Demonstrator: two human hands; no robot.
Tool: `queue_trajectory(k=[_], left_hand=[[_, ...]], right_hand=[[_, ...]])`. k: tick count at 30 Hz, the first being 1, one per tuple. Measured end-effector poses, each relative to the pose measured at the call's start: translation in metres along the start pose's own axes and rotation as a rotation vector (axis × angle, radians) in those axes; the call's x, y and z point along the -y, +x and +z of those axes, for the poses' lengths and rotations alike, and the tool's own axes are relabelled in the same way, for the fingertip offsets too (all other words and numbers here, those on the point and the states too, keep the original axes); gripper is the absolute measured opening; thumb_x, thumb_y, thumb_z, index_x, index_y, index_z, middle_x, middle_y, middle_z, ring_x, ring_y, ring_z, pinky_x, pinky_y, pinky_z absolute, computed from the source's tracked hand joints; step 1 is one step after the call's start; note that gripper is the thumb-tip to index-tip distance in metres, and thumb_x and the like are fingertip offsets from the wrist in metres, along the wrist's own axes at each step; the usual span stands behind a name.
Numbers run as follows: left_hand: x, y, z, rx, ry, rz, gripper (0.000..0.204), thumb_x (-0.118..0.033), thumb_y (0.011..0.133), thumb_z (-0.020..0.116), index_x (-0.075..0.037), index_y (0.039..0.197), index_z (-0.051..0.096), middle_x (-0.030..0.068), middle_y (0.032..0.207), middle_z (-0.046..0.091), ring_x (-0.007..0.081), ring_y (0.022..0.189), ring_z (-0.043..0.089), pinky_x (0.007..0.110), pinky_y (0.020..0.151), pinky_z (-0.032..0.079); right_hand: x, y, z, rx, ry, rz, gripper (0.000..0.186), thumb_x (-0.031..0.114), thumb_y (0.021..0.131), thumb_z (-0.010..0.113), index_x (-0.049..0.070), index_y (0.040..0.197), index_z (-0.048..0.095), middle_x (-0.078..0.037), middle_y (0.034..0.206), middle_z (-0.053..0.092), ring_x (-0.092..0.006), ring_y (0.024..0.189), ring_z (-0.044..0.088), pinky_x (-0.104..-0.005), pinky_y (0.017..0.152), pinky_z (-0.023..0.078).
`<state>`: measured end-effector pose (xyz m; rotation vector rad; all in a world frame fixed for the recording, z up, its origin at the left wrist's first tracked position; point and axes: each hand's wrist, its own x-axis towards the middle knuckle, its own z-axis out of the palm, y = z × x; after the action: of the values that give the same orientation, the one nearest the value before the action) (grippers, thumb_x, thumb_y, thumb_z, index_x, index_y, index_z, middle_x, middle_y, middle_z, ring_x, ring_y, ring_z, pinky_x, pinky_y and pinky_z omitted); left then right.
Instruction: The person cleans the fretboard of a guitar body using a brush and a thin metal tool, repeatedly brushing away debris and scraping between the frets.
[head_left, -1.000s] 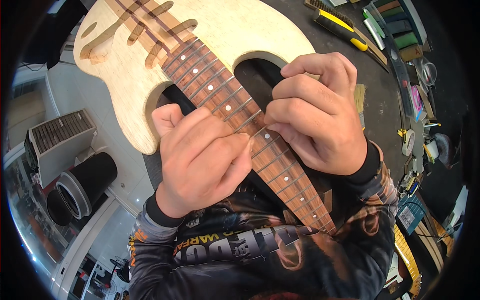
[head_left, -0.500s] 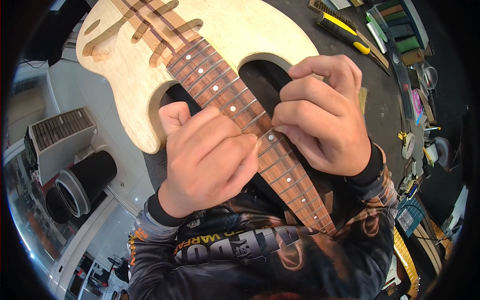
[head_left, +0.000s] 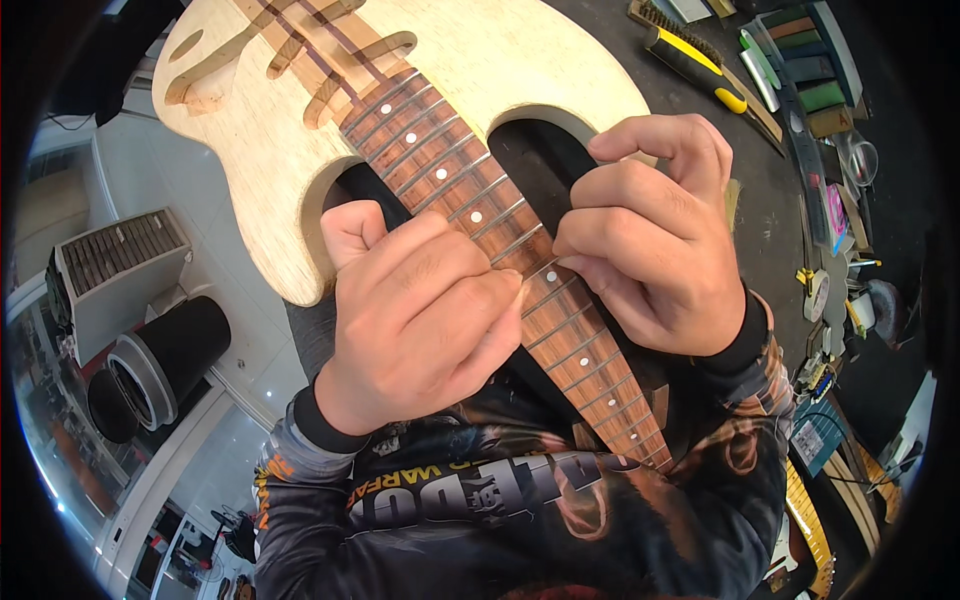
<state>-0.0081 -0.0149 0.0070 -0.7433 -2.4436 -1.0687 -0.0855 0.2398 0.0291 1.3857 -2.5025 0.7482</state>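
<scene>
Diagonally across the view lies an unfinished electric guitar (head_left: 265,170), its pale, bare body at the upper left and its neck narrowing toward the wearer's printed sweatshirt (head_left: 640,535). Open routed cavities (head_left: 322,100) mark the body, where darker stripes (head_left: 362,58) run through lighter wood. The reddish-brown fretboard (head_left: 500,235) shows streaky grain, silvery frets (head_left: 521,238) and white dot inlays (head_left: 476,217). Beside its left edge, the left hand (head_left: 425,310) is curled, thumb and forefinger brought together; the right hand (head_left: 655,235) has bent fingers, their tips at the opposite edge. Whether either grips anything small, I cannot tell.
</scene>
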Motion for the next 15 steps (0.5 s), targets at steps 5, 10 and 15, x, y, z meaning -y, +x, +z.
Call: queue_trajectory(k=[5,10,15], left_hand=[[0.003,-0.007,-0.002,-0.041,0.05,-0.009,0.029,0.004,0.076,0.093,-0.008,0.097,0.078,0.0022,0.082,0.066,0.0236,0.069,0.057,0.044,0.08,0.032],[0.0,-0.007,-0.002,-0.002,0.001,-0.007,0.03,0.003,0.076,0.094,-0.007,0.098,0.078,0.0029,0.083,0.066,0.0236,0.069,0.057,0.044,0.079,0.032],[0.001,-0.008,-0.003,-0.02,0.028,0.0,0.03,0.003,0.076,0.094,-0.007,0.098,0.078,0.0027,0.083,0.066,0.0237,0.068,0.057,0.044,0.079,0.032]], right_hand=[[0.006,0.005,0.011,-0.052,-0.048,-0.015,0.028,0.018,0.074,0.092,0.018,0.101,0.081,0.004,0.109,0.074,-0.0313,0.125,0.068,-0.0517,0.111,0.04],[0.005,0.001,0.005,-0.019,-0.023,-0.009,0.027,0.018,0.076,0.09,0.019,0.101,0.081,0.004,0.108,0.074,-0.031,0.125,0.069,-0.0516,0.111,0.04],[0.007,0.004,0.007,-0.03,-0.048,-0.021,0.026,0.019,0.075,0.09,0.019,0.1,0.081,0.005,0.108,0.074,-0.031,0.126,0.068,-0.0519,0.112,0.04]])
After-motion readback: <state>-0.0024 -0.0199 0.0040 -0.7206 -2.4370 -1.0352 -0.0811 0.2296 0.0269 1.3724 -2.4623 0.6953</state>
